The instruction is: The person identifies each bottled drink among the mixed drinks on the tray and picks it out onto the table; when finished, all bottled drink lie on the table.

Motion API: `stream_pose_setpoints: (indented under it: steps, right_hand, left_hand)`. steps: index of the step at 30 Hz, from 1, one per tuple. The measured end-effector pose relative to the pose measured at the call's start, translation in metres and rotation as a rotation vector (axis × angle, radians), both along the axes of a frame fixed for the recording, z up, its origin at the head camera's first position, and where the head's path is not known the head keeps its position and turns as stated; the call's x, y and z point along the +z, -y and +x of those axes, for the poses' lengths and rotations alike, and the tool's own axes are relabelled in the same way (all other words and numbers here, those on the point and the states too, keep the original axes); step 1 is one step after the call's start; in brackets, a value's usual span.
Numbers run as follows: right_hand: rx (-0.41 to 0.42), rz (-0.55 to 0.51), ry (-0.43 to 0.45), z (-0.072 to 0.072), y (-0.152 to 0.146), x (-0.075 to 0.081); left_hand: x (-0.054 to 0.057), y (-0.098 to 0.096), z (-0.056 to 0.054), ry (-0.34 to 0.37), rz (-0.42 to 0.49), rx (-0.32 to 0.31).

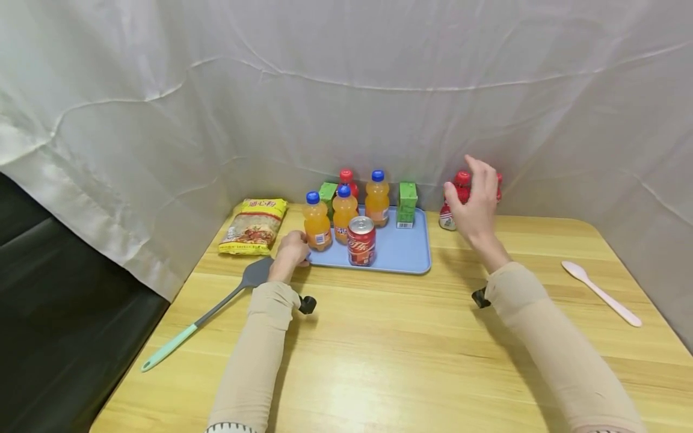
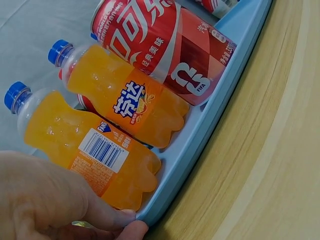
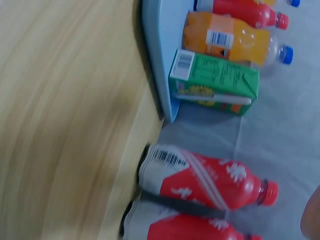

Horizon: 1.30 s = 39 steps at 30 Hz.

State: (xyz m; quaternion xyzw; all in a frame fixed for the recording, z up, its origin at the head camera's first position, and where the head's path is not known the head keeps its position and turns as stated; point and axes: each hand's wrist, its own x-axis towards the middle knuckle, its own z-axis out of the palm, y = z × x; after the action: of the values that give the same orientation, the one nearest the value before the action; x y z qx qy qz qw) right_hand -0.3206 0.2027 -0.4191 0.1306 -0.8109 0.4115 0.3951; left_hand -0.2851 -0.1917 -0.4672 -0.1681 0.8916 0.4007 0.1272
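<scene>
My left hand (image 1: 291,248) pinches the front left corner of a blue tray (image 1: 400,249), thumb and finger at its rim in the left wrist view. On the tray stand a red cola can (image 1: 361,242), several orange soda bottles (image 2: 95,150) with blue caps, green drink cartons (image 3: 215,80) and a red-capped bottle (image 1: 347,178), partly hidden. To the tray's right, my right hand (image 1: 477,201) is raised with fingers spread, holding nothing. Behind it are red-and-white bottles (image 3: 205,177), which it partly covers in the head view; a fingertip shows at the right wrist view's edge.
A yellow pasta bag (image 1: 254,227) lies left of the tray. A spatula (image 1: 170,347) with a mint handle lies at the front left, its grey head by my left wrist. A pale pink spoon (image 1: 601,291) lies at the right. Grey cloth (image 1: 346,108) hangs behind the table.
</scene>
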Motion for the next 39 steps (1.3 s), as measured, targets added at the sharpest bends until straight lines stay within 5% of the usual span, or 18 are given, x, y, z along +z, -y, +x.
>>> stream_pose_setpoints:
  steps: [22, 31, 39]
  right_hand:
    - [0.047, 0.307, 0.229, -0.031, 0.072, -0.026]
    - [-0.025, 0.446, 0.354, -0.042, 0.086, -0.03]
    - [-0.019, 0.465, 0.415, -0.047, 0.097, -0.033]
  left_hand:
    - [-0.004, 0.002, 0.0, -0.03, -0.041, -0.011]
    - [-0.001, -0.001, 0.006, -0.069, -0.033, -0.027]
    - [-0.002, -0.002, 0.004, -0.059, -0.059, -0.03]
